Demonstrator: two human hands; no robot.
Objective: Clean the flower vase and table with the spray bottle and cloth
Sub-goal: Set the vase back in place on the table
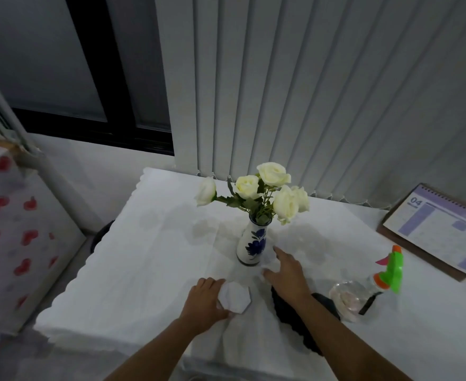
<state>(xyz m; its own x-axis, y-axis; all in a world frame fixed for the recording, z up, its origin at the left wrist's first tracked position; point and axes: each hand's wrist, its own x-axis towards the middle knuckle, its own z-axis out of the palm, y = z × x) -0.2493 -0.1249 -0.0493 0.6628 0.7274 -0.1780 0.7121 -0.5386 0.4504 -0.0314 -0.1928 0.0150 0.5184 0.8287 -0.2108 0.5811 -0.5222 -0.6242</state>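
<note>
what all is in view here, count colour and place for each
flower vase: 1, white with blue flower pattern, upright mid-table
roses: several, cream-white, in the vase
spray bottle: 1, clear with green and orange head, table right, beside the right forearm
hexagonal piece: 1, white, table front
dark cloth: 1, black, under the right forearm
calendar: 1, purple and white, far right
tablecloth: 1, white, covering the table
blinds: 1 set, grey-white, behind the table
left hand: grips the hexagonal piece
right hand: fingers extended beside the vase base
</note>
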